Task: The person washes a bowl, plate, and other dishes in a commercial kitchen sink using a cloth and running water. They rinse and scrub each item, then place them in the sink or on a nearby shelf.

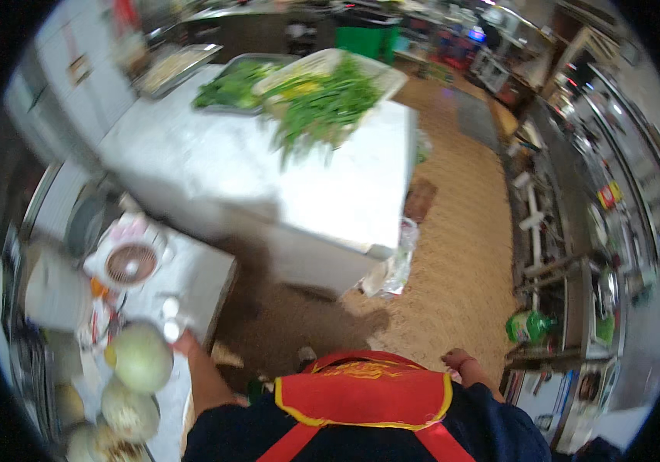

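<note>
My left hand [184, 342] is at the edge of a white side table [202, 271] at the left, beside two small white round items [171, 319]; whether it grips one is unclear. Next to it lies a large pale green round vegetable [140, 357], with several similar ones below. My right hand [458, 359] hangs over the floor by my side, its fingers partly curled; I cannot tell if it holds anything. A red apron [364, 398] with yellow trim covers my chest. Ahead, leafy greens [330, 98] fill a pale basket [387, 78] on a white worktop [335, 190].
A tray of greens [237, 84] and a metal tray [176, 69] stand at the worktop's back. A pink and white fan [131, 260] is on the side table. Plastic bags [396, 265] lie by the worktop's corner. Metal shelving [607, 231] and a green bottle [529, 327] are at the right.
</note>
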The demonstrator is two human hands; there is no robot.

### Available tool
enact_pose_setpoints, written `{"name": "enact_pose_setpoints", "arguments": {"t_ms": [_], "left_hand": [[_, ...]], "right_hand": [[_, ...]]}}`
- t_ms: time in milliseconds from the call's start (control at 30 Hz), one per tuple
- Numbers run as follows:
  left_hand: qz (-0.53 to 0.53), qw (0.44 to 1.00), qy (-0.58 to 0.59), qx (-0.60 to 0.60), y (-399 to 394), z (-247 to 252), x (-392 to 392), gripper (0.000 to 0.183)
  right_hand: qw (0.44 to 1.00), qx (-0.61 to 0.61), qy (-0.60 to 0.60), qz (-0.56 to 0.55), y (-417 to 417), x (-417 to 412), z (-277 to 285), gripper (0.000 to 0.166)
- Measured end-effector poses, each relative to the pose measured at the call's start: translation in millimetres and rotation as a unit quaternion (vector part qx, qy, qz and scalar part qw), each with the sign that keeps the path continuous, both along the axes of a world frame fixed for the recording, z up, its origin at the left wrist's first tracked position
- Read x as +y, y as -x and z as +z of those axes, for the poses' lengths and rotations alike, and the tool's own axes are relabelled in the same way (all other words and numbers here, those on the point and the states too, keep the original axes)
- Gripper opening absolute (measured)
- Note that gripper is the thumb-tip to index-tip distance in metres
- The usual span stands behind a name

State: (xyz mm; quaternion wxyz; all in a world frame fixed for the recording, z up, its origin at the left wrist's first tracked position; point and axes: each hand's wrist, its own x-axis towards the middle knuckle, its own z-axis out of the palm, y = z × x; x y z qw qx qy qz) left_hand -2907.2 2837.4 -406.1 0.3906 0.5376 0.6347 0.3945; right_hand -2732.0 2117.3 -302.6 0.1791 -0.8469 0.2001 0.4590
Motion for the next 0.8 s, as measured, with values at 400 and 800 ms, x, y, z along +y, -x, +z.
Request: {"name": "enact_pose_setpoints", "arguments": {"t_ms": [400, 800], "left_hand": [[-0.265, 0.946, 0.068, 0.172, -84, -24, -201, 0.041], [-0.681, 0.609, 0.333, 0.235, -339, 10, -515, 0.036]], "right_hand": [[0.98, -0.127, -0.136, 0.076, -104, -33, -47, 0.051], [0.95, -0.305, -0.062, -0.013, -248, -278, 11, 0.043]]}}
